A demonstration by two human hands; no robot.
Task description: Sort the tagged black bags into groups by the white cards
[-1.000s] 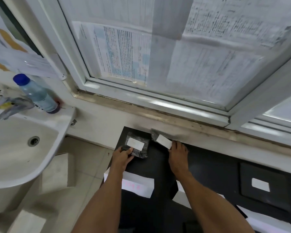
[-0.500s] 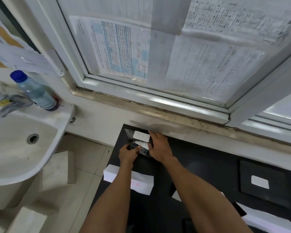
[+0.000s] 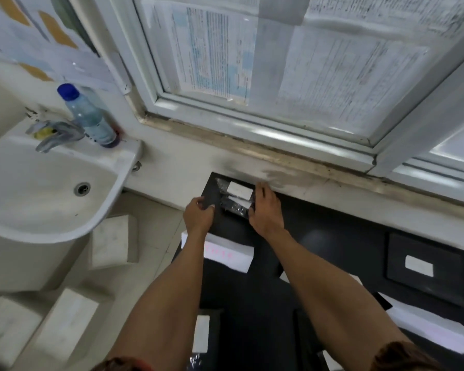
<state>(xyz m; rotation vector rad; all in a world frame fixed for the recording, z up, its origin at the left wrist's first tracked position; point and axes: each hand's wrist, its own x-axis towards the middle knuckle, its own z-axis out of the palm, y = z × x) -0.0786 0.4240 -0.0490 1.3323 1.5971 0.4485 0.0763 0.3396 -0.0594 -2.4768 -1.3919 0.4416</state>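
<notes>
At 12 o'clock on the black table, 2 tagged black bags lie stacked between the left hand, fingers curled with no visible pinch, and the flat, spread right hand; judged light, limp and slippery, they are best gripped by an edge.

On the table's far left corner, 2 tagged bags lie stacked against the windowsill. The left hand rests just left of them, the right hand touching their right edge. A card lies nearer, below the hands. Another tagged bag lies well right. The sink stands left, a bottle on its rim.
</notes>
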